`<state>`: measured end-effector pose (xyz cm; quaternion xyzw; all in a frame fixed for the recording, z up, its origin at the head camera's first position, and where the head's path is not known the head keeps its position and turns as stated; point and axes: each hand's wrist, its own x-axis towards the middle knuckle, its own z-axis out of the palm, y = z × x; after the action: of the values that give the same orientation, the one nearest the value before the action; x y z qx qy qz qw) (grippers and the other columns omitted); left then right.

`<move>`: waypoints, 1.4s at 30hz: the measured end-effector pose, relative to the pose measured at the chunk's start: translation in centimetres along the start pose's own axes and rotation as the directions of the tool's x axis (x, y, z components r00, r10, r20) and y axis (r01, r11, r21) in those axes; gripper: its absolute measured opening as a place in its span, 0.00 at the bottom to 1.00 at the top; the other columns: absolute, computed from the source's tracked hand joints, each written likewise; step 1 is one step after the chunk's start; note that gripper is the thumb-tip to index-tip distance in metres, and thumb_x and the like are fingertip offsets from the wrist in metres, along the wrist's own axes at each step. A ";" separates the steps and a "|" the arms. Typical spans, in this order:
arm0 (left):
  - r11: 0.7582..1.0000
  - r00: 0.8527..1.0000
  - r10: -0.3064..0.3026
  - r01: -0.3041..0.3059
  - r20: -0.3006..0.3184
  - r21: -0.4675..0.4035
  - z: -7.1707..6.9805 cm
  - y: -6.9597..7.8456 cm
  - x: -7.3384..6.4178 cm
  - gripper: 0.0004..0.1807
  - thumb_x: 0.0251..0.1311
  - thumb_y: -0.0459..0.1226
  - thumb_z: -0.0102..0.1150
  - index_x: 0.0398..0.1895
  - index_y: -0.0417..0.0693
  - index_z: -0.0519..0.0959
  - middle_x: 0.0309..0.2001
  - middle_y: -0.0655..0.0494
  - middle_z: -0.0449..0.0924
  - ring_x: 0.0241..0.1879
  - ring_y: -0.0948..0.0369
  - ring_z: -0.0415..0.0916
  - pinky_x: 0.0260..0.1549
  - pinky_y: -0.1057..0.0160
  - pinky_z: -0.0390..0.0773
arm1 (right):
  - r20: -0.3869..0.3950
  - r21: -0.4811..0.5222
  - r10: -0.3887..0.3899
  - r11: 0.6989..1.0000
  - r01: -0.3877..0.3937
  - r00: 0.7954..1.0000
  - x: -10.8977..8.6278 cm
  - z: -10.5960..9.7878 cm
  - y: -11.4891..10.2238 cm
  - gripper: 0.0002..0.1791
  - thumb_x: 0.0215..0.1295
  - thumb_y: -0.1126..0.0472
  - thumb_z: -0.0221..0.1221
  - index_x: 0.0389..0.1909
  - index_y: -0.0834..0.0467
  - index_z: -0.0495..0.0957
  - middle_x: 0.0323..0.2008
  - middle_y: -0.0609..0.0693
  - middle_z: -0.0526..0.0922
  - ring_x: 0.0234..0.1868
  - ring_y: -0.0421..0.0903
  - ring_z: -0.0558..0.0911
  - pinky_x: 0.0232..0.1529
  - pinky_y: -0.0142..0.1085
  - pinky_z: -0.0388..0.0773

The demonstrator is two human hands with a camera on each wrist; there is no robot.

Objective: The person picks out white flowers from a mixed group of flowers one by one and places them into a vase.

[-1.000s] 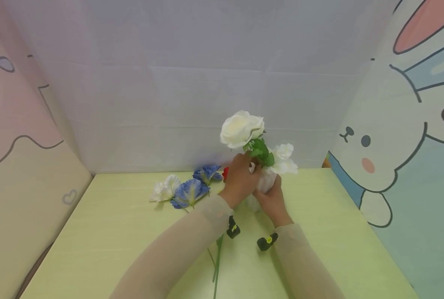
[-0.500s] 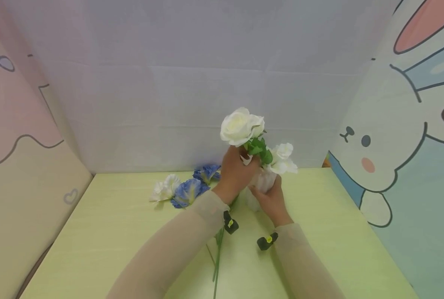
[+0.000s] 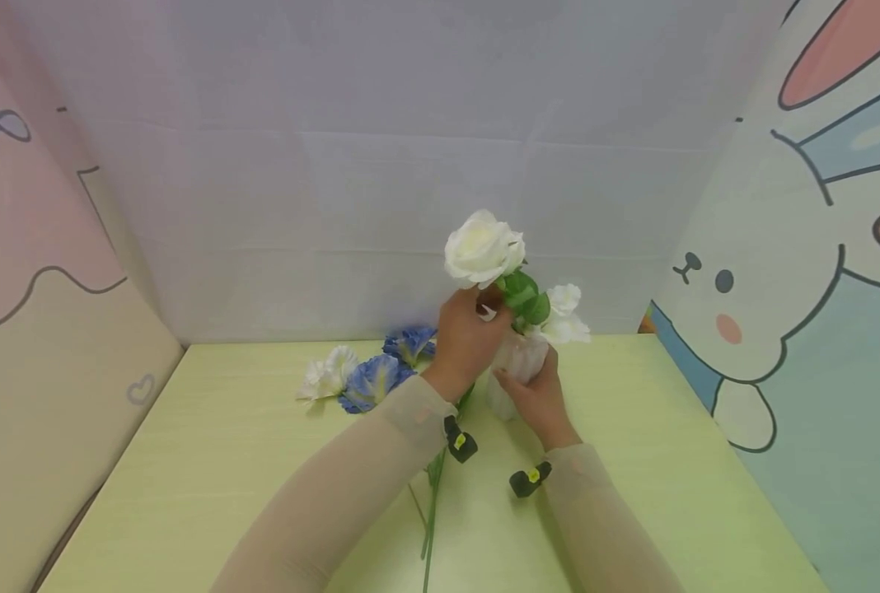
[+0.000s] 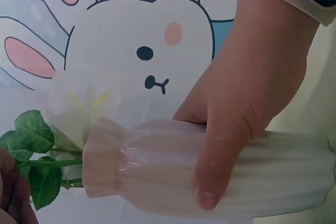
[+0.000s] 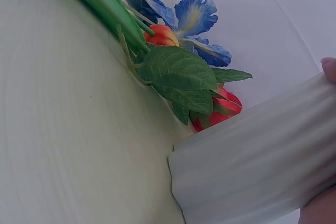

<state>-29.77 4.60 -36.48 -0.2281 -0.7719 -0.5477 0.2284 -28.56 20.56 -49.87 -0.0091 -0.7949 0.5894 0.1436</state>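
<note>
My left hand (image 3: 464,339) pinches the stem of a white rose (image 3: 481,249) just above the mouth of a white fluted vase (image 3: 520,357). In the left wrist view the rose's green stem (image 4: 50,163), with its leaves, runs into the vase's ruffled mouth; the left fingertips (image 4: 14,195) show at the left edge. Low around the vase's body, my right hand (image 3: 540,399) grips it, thumb across the near side. A white ruffled flower (image 3: 562,317) leans out of the vase to the right. The vase stands upright, its base meeting the table in the right wrist view.
Left of the vase lie a white flower (image 3: 327,375) and two blue flowers (image 3: 375,382). The right wrist view adds a red flower (image 5: 229,104) and an orange bud (image 5: 161,35) beside the vase. Green stems (image 3: 432,519) extend toward the table's front. A white cloth backdrop (image 3: 262,206) rises behind.
My left hand has shifted slightly up and left, and the rose sits a little higher. The red flower is now hidden behind that hand in the head view. The right hand and vase stay put.
</note>
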 end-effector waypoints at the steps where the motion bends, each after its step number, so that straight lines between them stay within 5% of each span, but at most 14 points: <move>1: 1.000 1.000 0.007 -0.007 0.006 0.002 0.0 0.0 0.0 0.08 0.65 0.34 0.61 0.46 0.44 0.81 0.38 0.54 0.84 0.38 0.60 0.80 0.39 0.65 0.79 | -0.004 -0.005 -0.003 1.000 0.003 1.000 0.1 0.0 0.2 0.49 0.64 0.57 0.72 0.75 0.61 0.50 0.58 0.67 0.71 0.57 0.59 0.75 0.58 0.51 0.72; 13: 0.999 0.998 -0.019 0.016 0.060 0.040 1.7 -3.2 -1.3 0.06 0.65 0.31 0.63 0.44 0.41 0.82 0.37 0.51 0.84 0.36 0.58 0.81 0.36 0.64 0.81 | 0.009 0.000 -0.030 1.000 0.030 1.000 0.3 0.2 0.6 0.49 0.62 0.59 0.71 0.75 0.63 0.49 0.59 0.66 0.70 0.56 0.57 0.74 0.58 0.49 0.71; 22: 1.000 0.998 -0.023 0.022 0.065 0.017 1.9 -3.3 -1.3 0.07 0.65 0.32 0.62 0.45 0.43 0.81 0.37 0.51 0.82 0.36 0.58 0.80 0.35 0.63 0.80 | 0.027 -0.003 -0.032 0.999 0.033 0.999 -1.4 -0.2 -4.0 0.47 0.63 0.65 0.67 0.74 0.71 0.47 0.59 0.70 0.69 0.55 0.60 0.74 0.58 0.50 0.71; 36: 0.996 0.998 -0.011 0.016 0.056 -0.092 1.2 -4.6 -1.7 0.12 0.65 0.33 0.64 0.49 0.45 0.77 0.36 0.53 0.84 0.37 0.60 0.81 0.37 0.61 0.81 | 0.016 0.024 -0.044 0.999 0.044 0.999 -1.5 0.0 -4.2 0.46 0.62 0.66 0.69 0.72 0.71 0.50 0.54 0.68 0.70 0.52 0.58 0.75 0.55 0.47 0.72; 42: 0.997 0.998 -0.022 0.026 0.060 -0.073 0.6 -4.9 -2.0 0.12 0.66 0.34 0.66 0.49 0.46 0.76 0.39 0.53 0.83 0.37 0.60 0.80 0.35 0.62 0.82 | 0.010 0.029 -0.041 0.999 0.041 0.999 -1.5 0.0 -4.2 0.45 0.61 0.66 0.69 0.71 0.71 0.51 0.54 0.68 0.70 0.52 0.58 0.74 0.56 0.46 0.71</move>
<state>-31.21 3.54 -41.47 -0.2433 -0.7602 -0.5716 0.1903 -26.46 18.98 -46.31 0.0123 -0.7871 0.5978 0.1516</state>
